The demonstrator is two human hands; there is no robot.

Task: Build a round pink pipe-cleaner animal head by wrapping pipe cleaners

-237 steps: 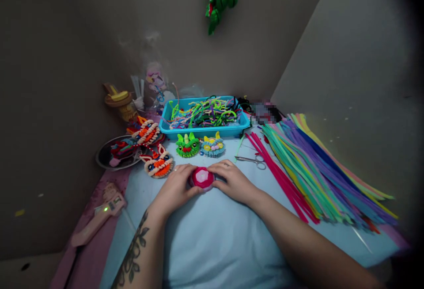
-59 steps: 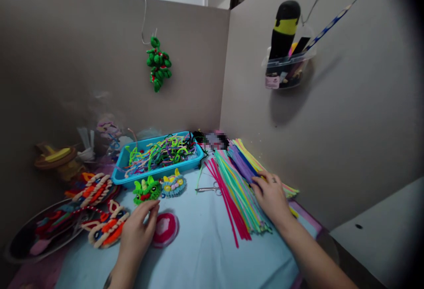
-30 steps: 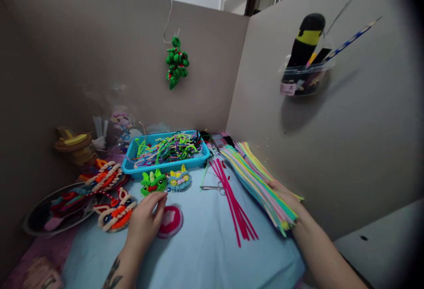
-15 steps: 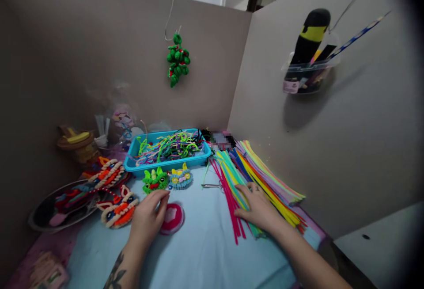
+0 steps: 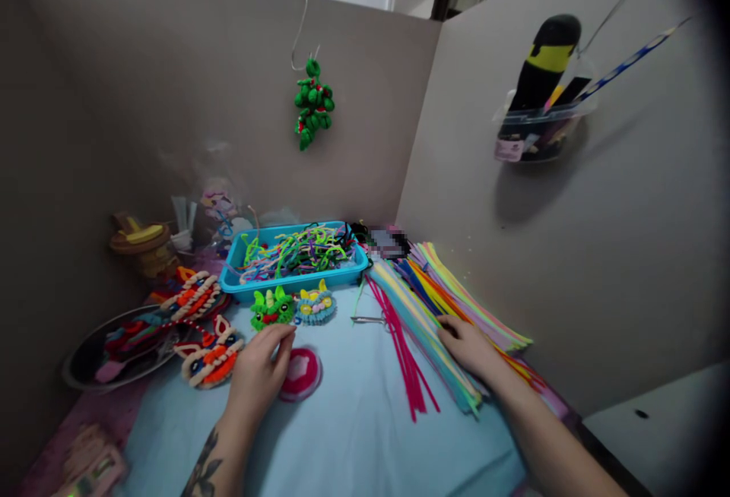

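Note:
My left hand (image 5: 256, 375) rests flat on the pale blue cloth, fingers stretched out, its fingertips against the left edge of a round pink disc (image 5: 302, 373). My right hand (image 5: 468, 345) lies on a fanned pile of long coloured pipe cleaners (image 5: 450, 307) at the right, fingers curled in among the strands; whether they pinch one I cannot make out. A few loose pink pipe cleaners (image 5: 407, 360) lie just left of that pile.
A blue tray (image 5: 296, 257) of tangled pipe cleaners stands at the back. Green (image 5: 271, 308) and blue (image 5: 315, 305) fuzzy faces, orange ones (image 5: 208, 356), scissors (image 5: 368, 320), a metal dish (image 5: 108, 345), a hanging green figure (image 5: 312, 102) and a wall-mounted cup (image 5: 539, 132) surround the cloth.
My right hand has slid rightward over the pipe-cleaner pile and the strands have shifted under it. My left hand stays by the pink disc. The view has panned slightly left.

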